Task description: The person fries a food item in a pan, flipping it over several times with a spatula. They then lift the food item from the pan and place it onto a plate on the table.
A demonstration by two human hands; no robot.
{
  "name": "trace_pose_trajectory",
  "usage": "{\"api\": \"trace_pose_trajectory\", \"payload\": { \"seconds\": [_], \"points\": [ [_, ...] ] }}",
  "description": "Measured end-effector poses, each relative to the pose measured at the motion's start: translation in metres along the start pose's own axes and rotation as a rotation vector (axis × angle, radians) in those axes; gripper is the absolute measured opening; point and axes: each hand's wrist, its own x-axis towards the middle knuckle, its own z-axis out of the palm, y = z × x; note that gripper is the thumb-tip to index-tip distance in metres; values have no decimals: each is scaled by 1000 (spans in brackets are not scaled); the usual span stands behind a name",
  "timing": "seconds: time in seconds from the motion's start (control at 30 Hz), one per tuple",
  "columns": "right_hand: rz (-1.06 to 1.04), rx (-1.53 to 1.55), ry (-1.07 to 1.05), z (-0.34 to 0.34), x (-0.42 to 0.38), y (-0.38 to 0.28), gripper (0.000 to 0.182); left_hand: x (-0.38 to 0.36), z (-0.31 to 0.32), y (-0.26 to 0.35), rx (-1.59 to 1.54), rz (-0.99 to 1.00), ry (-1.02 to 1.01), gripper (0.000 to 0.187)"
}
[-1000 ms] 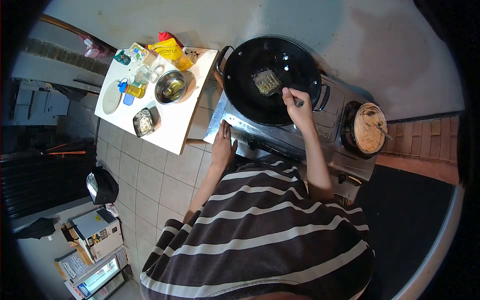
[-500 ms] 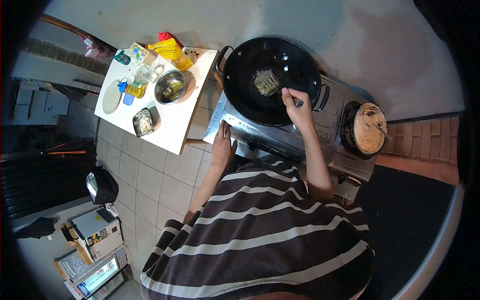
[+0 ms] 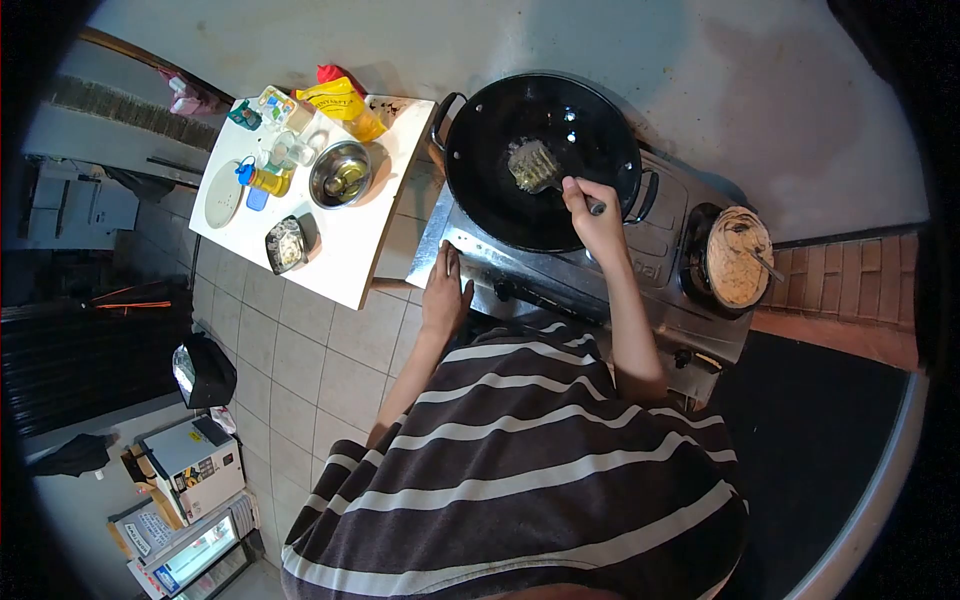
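Note:
A large black wok (image 3: 490, 205) sits on the steel gas stove (image 3: 480, 258). My right hand (image 3: 597, 215) is closed round the handle of a spatula (image 3: 552, 183) above the wok's near right side. The spatula's head reaches the middle of the wok, right at a small pale, greenish piece of food (image 3: 530, 160) with glossy fat around it; its exact kind is unclear. My left hand (image 3: 446, 290) lies with its fingers stretched out on the stove's front left edge, holding nothing.
A pan of orange-coloured food (image 3: 735, 265) with a spoon stands on the right burner. On the white table (image 3: 340, 270) at left are a steel bowl (image 3: 318, 185), a black dish (image 3: 272, 250), a plate (image 3: 222, 207), bottles and a yellow pouch (image 3: 345, 105).
The spatula's head has shifted slightly at the piece of food in the wok. My left hand stays at the stove's edge.

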Motion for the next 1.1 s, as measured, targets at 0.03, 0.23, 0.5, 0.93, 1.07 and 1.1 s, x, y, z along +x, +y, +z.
{"api": "trace_pose_trajectory", "payload": {
  "seconds": [0.03,0.23,0.5,0.93,1.07,1.1],
  "points": [
    [46,10,-18,-2,0,-1,40,0,0,0,20,-3,-12,69],
    [95,14,-79,-5,1,-3,37,0,1,-1,36,-15,-36,70],
    [64,22,-34,-4,1,-10,38,0,1,-2,25,-18,-36,69],
    [-200,-152,46,-31,-1,-40,27,0,5,-4,33,-18,-30,73],
    [-219,-247,67,-32,-3,-38,26,1,2,-1,26,-30,-33,72],
    [-218,-246,68,-31,-4,-37,26,1,2,-1,26,-29,-34,72]
  ]
}}
